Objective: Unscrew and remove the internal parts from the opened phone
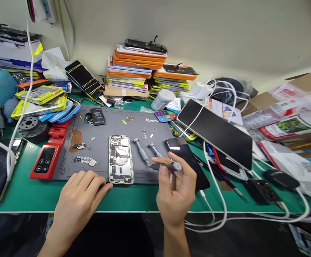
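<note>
An opened phone lies on the grey work mat, its inner parts showing. By its lower left corner rests my left hand, fingers bent and thumb stretched towards the phone's bottom edge; nothing shows in its grasp. To the right of the phone, my right hand is raised and holds a dark screwdriver sideways between thumb and fingers, its tip pointing left. Two more grey screwdrivers, a left one and a right one, lie on the mat just beyond. Small loose parts sit left of the phone.
A battery lies at the mat's back. The red device borders the mat on the left. A dark phone and a large tablet lie on the right among white cables. Stacked boxes stand behind.
</note>
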`<state>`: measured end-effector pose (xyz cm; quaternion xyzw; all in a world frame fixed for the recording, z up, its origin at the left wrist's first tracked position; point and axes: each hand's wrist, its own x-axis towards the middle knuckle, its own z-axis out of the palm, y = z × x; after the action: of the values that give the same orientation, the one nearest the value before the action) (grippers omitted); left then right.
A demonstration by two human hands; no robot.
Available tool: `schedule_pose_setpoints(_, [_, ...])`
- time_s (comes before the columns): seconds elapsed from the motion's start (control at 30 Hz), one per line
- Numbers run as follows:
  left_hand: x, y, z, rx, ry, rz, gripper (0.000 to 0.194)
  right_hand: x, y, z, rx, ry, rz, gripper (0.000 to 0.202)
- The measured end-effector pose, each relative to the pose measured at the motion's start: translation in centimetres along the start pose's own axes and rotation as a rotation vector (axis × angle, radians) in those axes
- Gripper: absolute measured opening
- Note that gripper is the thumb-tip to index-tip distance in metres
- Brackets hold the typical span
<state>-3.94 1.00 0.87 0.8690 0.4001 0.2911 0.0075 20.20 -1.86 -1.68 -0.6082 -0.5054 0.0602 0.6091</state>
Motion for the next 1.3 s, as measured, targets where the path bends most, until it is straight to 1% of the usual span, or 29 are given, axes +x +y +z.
schedule_pose_setpoints(0.13, [0.0, 0.1, 0.0, -0.002, -0.002, 0.001, 0.013, 0.0, -0.3, 0.0, -0.038, 0.037, -0.011, 0.039])
schedule_pose_setpoints(0.3, [-0.2, 0.3, 0.1, 0.000, -0.017, -0.018, 0.015, 0.5, -0.5, 0.3, -0.038, 0.090, -0.121, 0.045])
schedule_pose_setpoints(0.37, [-0.2, 0.3, 0.1, -0.006, -0.017, -0.024, 0.015, 0.6, -0.4, 0.4, -0.034, 0.092, -0.144, 0.048])
schedule_pose_setpoints(0.47, [-0.1, 0.2, 0.1, -0.018, -0.025, -0.024, 0.013, 0.6, -0.3, 0.3, -0.028, 0.079, -0.120, 0.049])
schedule_pose_setpoints(0.67, [0.1, 0.2, 0.0, -0.028, -0.028, -0.017, 0.013, 0.2, -0.2, 0.1, -0.048, 0.052, -0.075, 0.043])
schedule_pose_setpoints(0.8, [0.2, 0.3, -0.1, -0.038, -0.020, -0.015, 0.013, 0.2, -0.3, 0.1, -0.053, 0.085, -0.056, 0.041])
schedule_pose_setpoints(0.9, [0.0, 0.2, -0.5, -0.144, -0.015, -0.023, 0.015, 0.3, -0.4, 0.2, -0.034, 0.097, -0.035, 0.040])
schedule_pose_setpoints(0.97, [-0.4, 0.1, -0.7, -0.282, 0.020, -0.054, 0.015, 0.4, -0.4, 0.2, -0.025, 0.080, -0.005, 0.038])
schedule_pose_setpoints(1.07, [-1.3, -0.1, -0.9, -0.423, 0.154, -0.160, 0.012, 0.4, -0.3, 0.0, -0.024, 0.042, 0.031, 0.033])
schedule_pose_setpoints(1.13, [-1.8, -0.2, -0.9, -0.444, 0.220, -0.242, 0.011, 0.3, -0.3, -0.1, -0.028, 0.032, 0.047, 0.030])
schedule_pose_setpoints(1.2, [-2.1, -0.2, -0.8, -0.430, 0.243, -0.306, 0.016, 0.2, -0.3, -0.1, -0.029, 0.032, 0.063, 0.029])
schedule_pose_setpoints(1.27, [-2.2, -0.2, -0.9, -0.409, 0.248, -0.328, 0.018, 0.1, -0.4, -0.1, -0.015, 0.036, 0.079, 0.030])
schedule_pose_setpoints(1.3, [-2.3, -0.1, -1.0, -0.408, 0.250, -0.317, 0.018, 0.1, -0.4, -0.1, -0.004, 0.039, 0.086, 0.030])
